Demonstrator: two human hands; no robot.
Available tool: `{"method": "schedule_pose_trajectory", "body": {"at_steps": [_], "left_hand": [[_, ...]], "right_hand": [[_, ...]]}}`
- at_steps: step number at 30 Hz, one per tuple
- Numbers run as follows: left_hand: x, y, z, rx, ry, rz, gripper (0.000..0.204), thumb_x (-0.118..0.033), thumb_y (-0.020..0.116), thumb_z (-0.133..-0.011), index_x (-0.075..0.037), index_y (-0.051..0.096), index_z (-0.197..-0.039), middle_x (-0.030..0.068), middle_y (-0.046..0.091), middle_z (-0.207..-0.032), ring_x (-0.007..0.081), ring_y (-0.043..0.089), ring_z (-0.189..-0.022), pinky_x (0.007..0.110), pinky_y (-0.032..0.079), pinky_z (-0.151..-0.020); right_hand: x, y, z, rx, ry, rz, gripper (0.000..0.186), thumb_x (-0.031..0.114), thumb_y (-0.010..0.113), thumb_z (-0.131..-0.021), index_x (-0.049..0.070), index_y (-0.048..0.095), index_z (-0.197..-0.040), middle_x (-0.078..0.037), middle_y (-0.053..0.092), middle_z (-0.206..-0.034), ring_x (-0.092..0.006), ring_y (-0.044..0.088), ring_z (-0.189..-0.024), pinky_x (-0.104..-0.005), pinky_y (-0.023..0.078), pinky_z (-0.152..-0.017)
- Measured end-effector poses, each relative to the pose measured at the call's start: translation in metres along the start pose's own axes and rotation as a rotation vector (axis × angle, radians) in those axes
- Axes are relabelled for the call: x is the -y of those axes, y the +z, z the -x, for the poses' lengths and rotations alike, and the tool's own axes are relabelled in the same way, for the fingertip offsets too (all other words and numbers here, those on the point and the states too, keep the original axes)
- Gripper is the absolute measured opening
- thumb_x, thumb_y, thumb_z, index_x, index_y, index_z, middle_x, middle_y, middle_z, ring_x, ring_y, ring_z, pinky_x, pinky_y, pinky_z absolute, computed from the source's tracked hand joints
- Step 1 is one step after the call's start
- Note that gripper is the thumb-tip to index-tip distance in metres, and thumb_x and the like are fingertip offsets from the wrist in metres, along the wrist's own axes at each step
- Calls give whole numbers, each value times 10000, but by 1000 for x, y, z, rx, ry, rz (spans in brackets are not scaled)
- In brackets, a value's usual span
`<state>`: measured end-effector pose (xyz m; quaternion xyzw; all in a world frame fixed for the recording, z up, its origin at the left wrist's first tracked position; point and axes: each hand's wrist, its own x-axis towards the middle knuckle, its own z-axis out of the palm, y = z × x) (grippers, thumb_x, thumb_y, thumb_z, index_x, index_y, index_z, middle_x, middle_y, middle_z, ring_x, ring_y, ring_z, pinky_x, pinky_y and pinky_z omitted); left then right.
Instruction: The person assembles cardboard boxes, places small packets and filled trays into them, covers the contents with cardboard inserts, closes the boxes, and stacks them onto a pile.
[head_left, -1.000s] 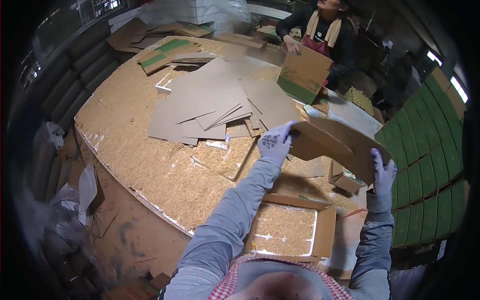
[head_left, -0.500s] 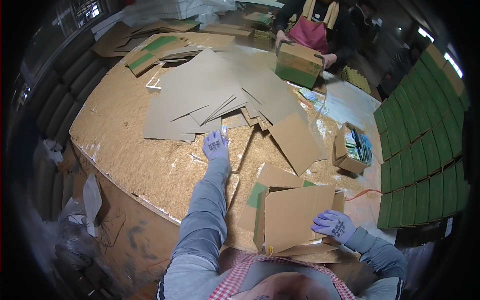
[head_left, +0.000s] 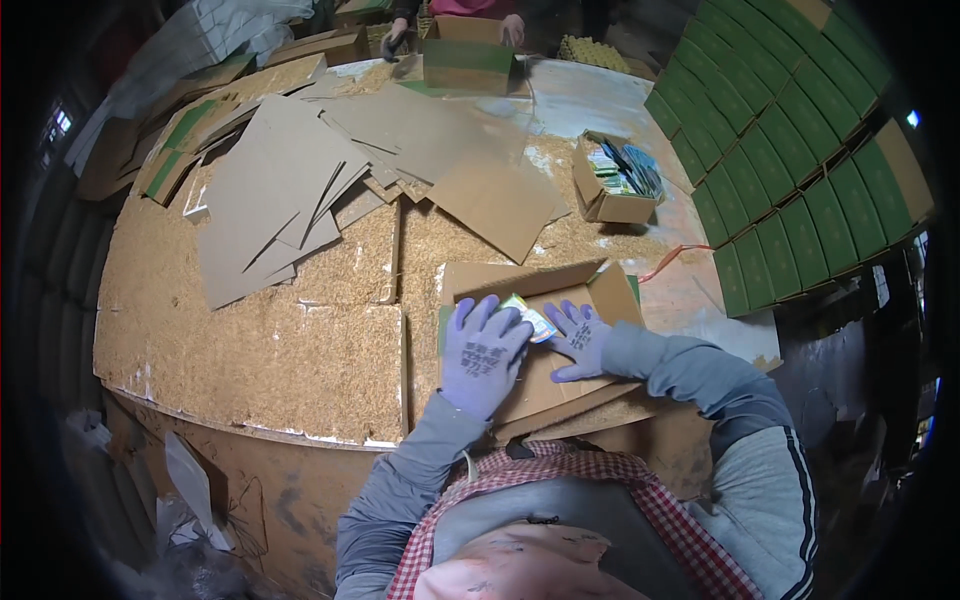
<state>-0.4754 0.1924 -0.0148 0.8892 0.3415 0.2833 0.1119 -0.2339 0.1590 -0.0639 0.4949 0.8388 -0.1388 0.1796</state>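
Brown cardboard box (head_left: 545, 340), unfolded and open, lies right at the near edge of the table (head_left: 250, 350), just in front of the person. Both hands are on it, close together but not touching. Left hand (head_left: 483, 352), in a purple glove, lies flat with fingers spread on the box's left half; nothing gripped. Right hand (head_left: 578, 340), same glove, spread flat on the right half, also gripping nothing. Between them, touching both sets of fingertips, sits a small packet (head_left: 528, 318), pale with green and yellow. Packet's long axis runs diagonally, upper left to lower right. Left hand looks a touch nearer to it, covering its left end; can't tell if either pinches it.

Box's long axis runs left to right, rear flap up on the far side.

Table surface is rough chipboard panels, straw-coloured. Left of and beyond the box: loose flat cardboard sheets (head_left: 290, 190) fanned in a pile. Beyond the box to the right: a small open carton (head_left: 612, 180) with packets inside. Far beyond the box, another person's hands (head_left: 452, 30) on an upright box. Right of the box: wall of stacked green crates (head_left: 800, 150). Dim shed-like room, clutter on the floor left of the table.
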Motion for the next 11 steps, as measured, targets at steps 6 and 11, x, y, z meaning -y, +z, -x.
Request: {"method": "schedule_pose_trajectory", "body": {"at_steps": [6, 11], "left_hand": [[6, 36, 57, -459, -623, 776, 442, -173, 542, -918, -9, 452, -1318, 158, 442, -1355, 284, 423, -1249, 367, 313, -1062], [87, 164, 173, -149, -959, 939, 690, -412, 402, -983, 11, 139, -1459, 181, 267, -1458, 255, 302, -1316, 318, 255, -1088]], "right_hand": [[-30, -46, 74, -140, 208, -983, 680, 440, 527, -898, 60, 320, -1422, -207, 432, -1363, -304, 429, -1246, -408, 352, -1023], [-22, 122, 93, -927, 109, -2169, 500, 199, 488, -965, 9, 328, -1398, -75, 528, -1299, -161, 539, -1098, -339, 449, -930]]}}
